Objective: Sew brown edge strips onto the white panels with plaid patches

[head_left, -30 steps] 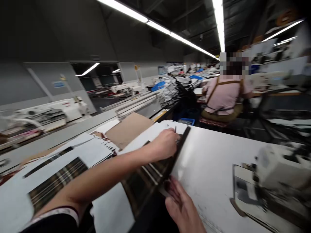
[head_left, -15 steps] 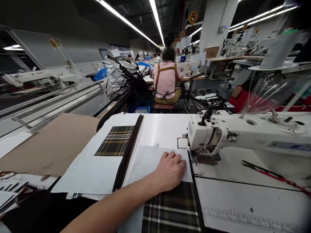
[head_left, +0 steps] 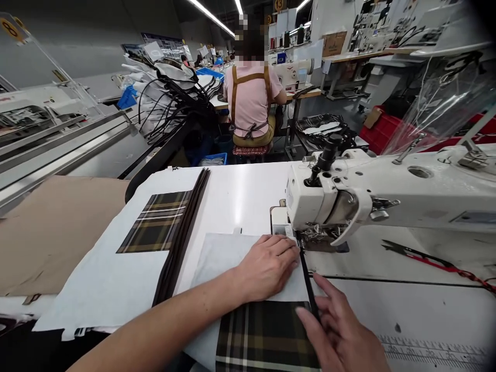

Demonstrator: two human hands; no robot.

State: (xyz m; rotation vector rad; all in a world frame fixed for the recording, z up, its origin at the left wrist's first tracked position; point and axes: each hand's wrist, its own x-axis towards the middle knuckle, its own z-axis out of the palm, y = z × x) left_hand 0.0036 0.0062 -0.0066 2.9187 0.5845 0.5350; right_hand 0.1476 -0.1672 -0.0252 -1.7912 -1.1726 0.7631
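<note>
My left hand [head_left: 269, 266] lies on the white part of a fabric panel [head_left: 220, 258], pressing it down beside the presser foot. The panel's lower part is dark plaid cloth [head_left: 267, 330], and a black binding strip [head_left: 307, 274] runs along its right edge up to the needle area of the white sewing machine [head_left: 310, 201]. At that bound edge is my right hand [head_left: 344, 330], open, thumb over the plaid and fingers apart on the other side. My left hand's fingers lie together, extended over the fabric; their tips are partly hidden near the foot.
On the left lies a stack of similar panels [head_left: 116, 279] with dark edges. Red-handled thread snips [head_left: 426, 258] rest under the machine arm. Brown cardboard [head_left: 58, 232] lies farther left. A printed ruler [head_left: 434, 351] runs along the front. Ahead, a person [head_left: 251, 103] sits at another machine.
My right hand has come in from below to the panel's right edge. My left hand remains on the panel near the foot. The view has tilted downward and moved closer.
</note>
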